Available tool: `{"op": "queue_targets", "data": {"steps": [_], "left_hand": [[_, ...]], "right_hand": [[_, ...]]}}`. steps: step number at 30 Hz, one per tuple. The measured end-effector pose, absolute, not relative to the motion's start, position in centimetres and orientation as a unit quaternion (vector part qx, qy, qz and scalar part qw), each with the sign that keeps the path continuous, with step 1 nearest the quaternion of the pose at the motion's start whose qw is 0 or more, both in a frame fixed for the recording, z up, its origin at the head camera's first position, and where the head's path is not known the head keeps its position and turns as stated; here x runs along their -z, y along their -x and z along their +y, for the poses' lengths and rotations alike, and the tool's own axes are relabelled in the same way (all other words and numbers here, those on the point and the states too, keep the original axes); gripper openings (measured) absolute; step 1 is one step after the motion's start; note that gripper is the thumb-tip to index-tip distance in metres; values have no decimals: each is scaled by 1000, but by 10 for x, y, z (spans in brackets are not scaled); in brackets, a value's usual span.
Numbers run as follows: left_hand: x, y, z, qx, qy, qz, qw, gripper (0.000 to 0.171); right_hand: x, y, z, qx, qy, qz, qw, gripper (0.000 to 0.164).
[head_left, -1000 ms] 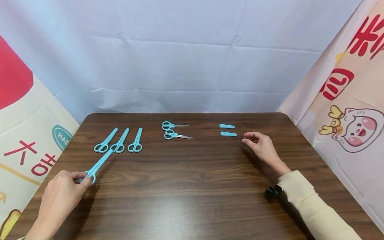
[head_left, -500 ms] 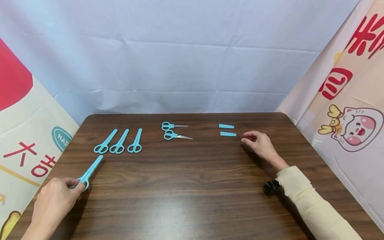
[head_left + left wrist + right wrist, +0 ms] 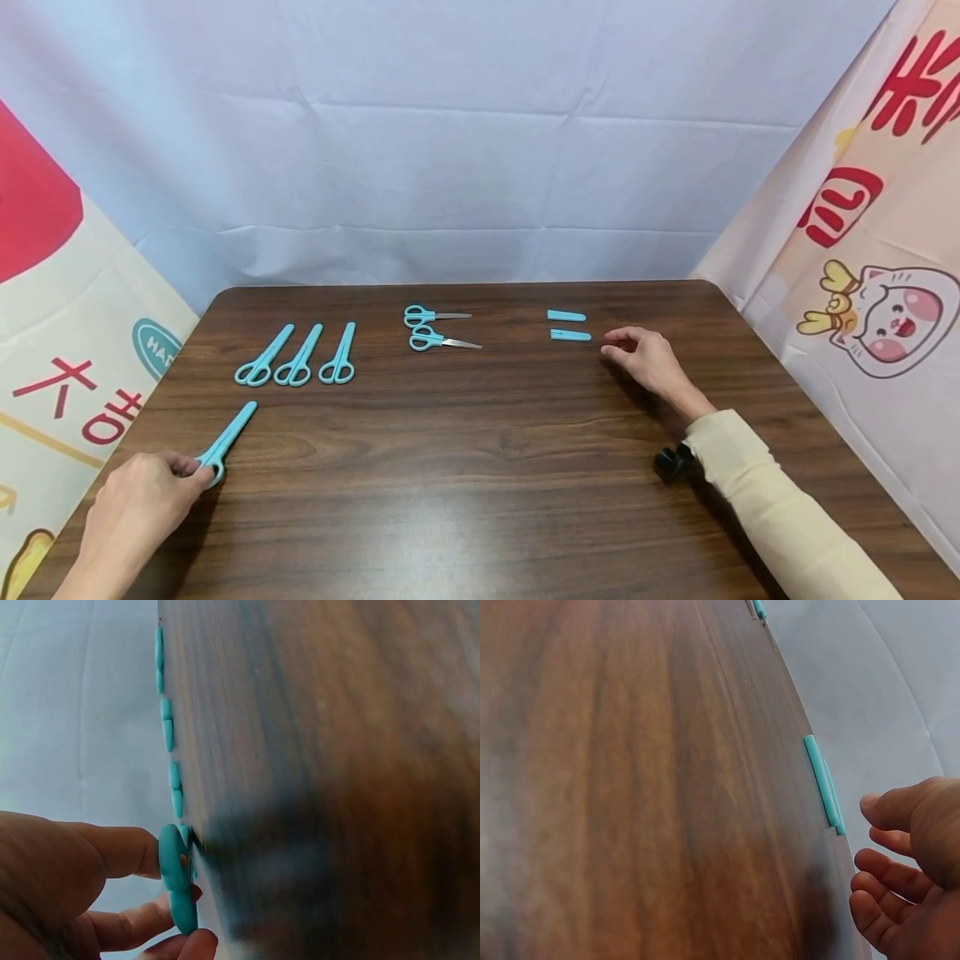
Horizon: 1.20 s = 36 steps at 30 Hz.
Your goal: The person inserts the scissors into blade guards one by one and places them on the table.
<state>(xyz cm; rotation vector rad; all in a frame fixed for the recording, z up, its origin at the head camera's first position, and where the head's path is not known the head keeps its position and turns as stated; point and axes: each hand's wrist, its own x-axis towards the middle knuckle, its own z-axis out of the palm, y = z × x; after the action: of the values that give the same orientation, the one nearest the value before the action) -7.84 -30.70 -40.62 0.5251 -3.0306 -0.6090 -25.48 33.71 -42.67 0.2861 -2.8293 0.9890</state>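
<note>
My left hand (image 3: 146, 497) pinches the handles of a pair of capped blue scissors (image 3: 228, 435) at the table's left front, the cap pointing away and to the right. In the left wrist view thumb and fingers grip the scissors' handle loops (image 3: 174, 859). Behind it three more capped scissors (image 3: 296, 357) lie in a row. My right hand (image 3: 648, 362) hovers at the right with fingers loosely bent and nothing in them. Just left of its fingertips lie two blue blade caps (image 3: 571, 335), one behind the other.
Two uncapped scissors (image 3: 426, 337) with bare blades pointing right lie at the back middle of the brown wooden table (image 3: 480, 450). A pale cloth (image 3: 450, 167) hangs behind the table, and printed cloths flank both sides.
My left hand has drawn the capped scissors toward me and to the left, away from the row, and lowered them. My right hand has barely moved.
</note>
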Motion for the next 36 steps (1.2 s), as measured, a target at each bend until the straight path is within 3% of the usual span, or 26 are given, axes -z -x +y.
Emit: {"op": "queue_targets", "data": {"steps": [18, 28, 32, 36], "left_hand": [[408, 79, -306, 174, -146, -974, -24, 21], [404, 77, -304, 164, -159, -973, -31, 34], [397, 78, -298, 145, -161, -976, -17, 43], [389, 80, -287, 131, -128, -982, 36, 39]], "right_hand": [[428, 278, 326, -317, -108, -940, 68, 26], [430, 283, 323, -316, -105, -941, 55, 28], [430, 285, 322, -315, -102, -942, 51, 29], [430, 287, 321, -312, -100, -943, 53, 29]]}}
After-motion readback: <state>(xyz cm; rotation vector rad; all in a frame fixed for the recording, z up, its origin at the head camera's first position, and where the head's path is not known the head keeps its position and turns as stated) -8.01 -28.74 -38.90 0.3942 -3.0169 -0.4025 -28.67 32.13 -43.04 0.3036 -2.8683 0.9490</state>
